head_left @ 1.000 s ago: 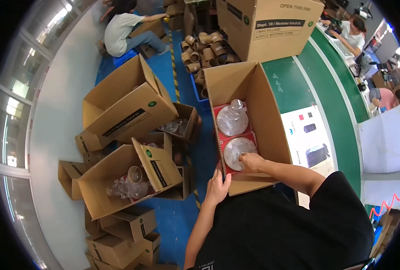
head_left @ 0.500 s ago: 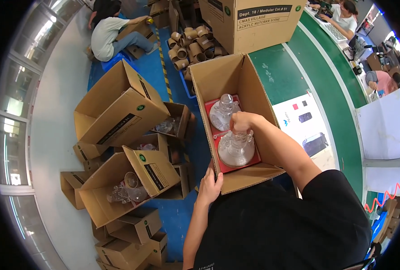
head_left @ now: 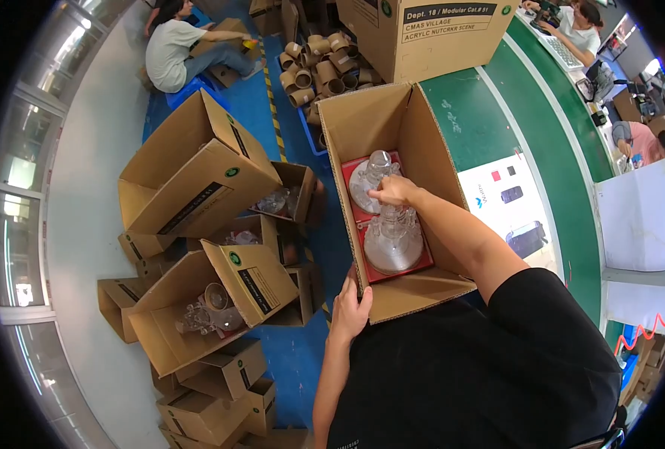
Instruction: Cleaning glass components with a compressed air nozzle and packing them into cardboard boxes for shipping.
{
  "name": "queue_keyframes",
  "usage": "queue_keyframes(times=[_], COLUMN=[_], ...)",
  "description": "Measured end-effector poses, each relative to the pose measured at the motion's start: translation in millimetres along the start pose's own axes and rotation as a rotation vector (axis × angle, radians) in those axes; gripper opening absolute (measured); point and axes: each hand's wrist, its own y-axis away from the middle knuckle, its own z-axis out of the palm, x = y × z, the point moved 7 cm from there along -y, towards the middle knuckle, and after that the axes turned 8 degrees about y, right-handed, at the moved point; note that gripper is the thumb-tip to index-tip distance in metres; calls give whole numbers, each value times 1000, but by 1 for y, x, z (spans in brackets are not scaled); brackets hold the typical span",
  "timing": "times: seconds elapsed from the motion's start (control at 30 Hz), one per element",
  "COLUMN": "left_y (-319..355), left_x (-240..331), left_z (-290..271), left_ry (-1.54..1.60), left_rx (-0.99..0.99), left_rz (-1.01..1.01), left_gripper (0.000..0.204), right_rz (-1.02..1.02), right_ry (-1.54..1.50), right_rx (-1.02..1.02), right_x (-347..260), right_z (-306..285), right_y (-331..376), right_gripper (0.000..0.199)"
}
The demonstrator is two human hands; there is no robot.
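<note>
Right hand: the right hand [head_left: 394, 191] reaches down into the open box [head_left: 429, 161], fingers curled around the top of a clear figure [head_left: 394, 238]; the grip is closed on it.
Left hand: the left hand [head_left: 351, 305] rests on the near left corner of the box, fingers together and folded over the cardboard edge, thumb on the outer wall.
Held thing: the clear figure is see-through plastic with a wide round base and a narrower stem. Its long axis runs from the base, near the person, up to the gripped top, which points away from the person and toward the camera. Whether the base touches the tray below I cannot tell.
Second piece: another clear figure [head_left: 370, 179] lies just beyond the hand, toward the far wall of the box, top end pointing away from the person.
Tray: a red tray [head_left: 425, 260] lines the box floor under both pieces.
Box position: it stands on a blue floor [head_left: 302, 352], just beside a green table [head_left: 489, 120].
Left of the person: several open boxes [head_left: 197, 179]; one holds more clear pieces [head_left: 205, 314].
Farther off: a heap of cardboard tubes [head_left: 317, 67] beyond the box; a seated person [head_left: 179, 45] on the floor.
</note>
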Motion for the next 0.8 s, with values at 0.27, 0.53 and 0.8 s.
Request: queue_keyframes(times=[0.27,0.53,0.8], left_y=[4,-4,-4], left_x=[2,2,3], left_z=[-1,-1,-5], left_ry=[-4,40,33], left_rx=[14,5,11], left_rz=[2,-2,-23], left_gripper=[59,58,54], right_rz=[-20,-111,-115], right_ry=[57,76,93], right_rx=[141,343,334], right_x=[-7,-13,-22], right_z=[-2,17,34], right_y=[45,84,106], right_gripper=[42,31,27])
